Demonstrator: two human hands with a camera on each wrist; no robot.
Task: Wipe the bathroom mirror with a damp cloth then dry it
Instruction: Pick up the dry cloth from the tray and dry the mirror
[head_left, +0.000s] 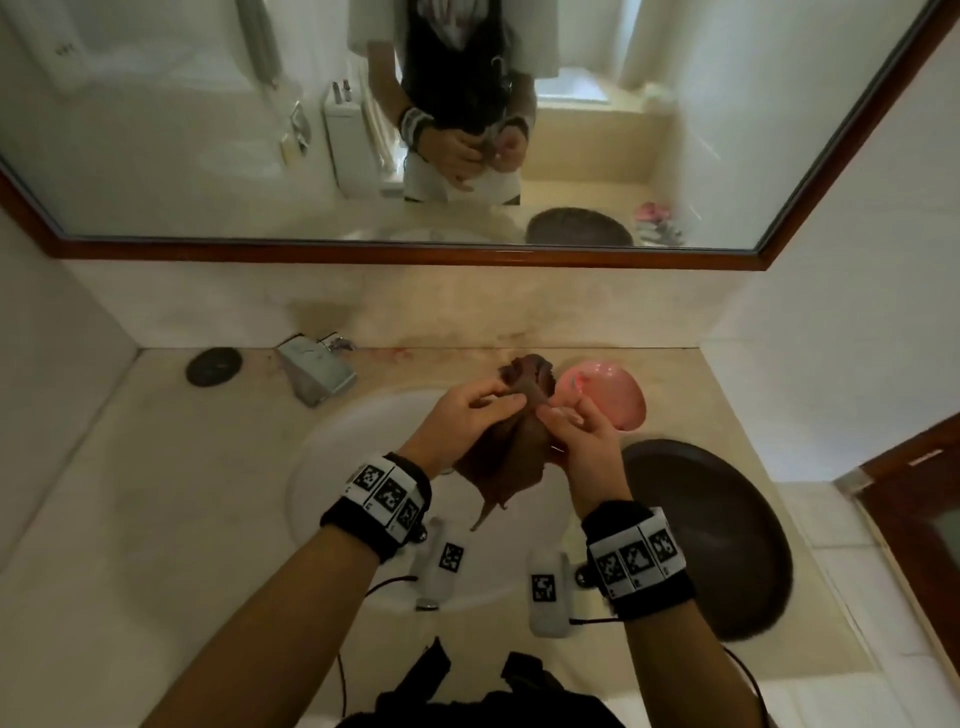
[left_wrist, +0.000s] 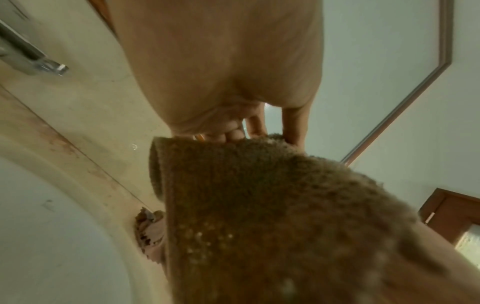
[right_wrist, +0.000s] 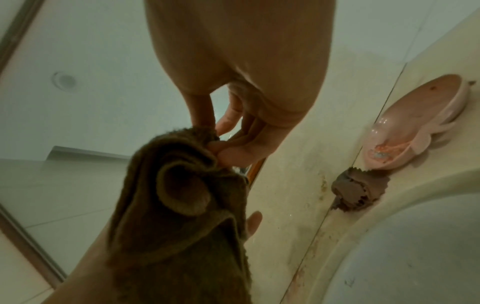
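Both hands hold one brown cloth (head_left: 511, 441) above the white sink (head_left: 332, 447). The left hand (head_left: 457, 415) grips the cloth's upper edge with curled fingers (left_wrist: 255, 125) and thumb; the right hand (head_left: 582, 441) pinches the same edge from the other side between thumb and fingertips (right_wrist: 228, 152). The cloth hangs down between the two wrists, and its lower corner ends in a point over the sink bowl.

The mirror (head_left: 208, 156) with its dark wooden frame is on the wall behind the sink, well apart from the cloth — it shows the reflection of the person and both hands. Behind the sink, on the beige worktop (head_left: 156, 467), stands a chrome tap (head_left: 317, 371). A pink soap dish (head_left: 608, 395) lies just behind the right hand, and a second crumpled brown cloth (right_wrist: 350, 191) lies at the sink rim beside that dish. A dark oval tray (head_left: 727, 545) rests on the worktop to the right of the sink.
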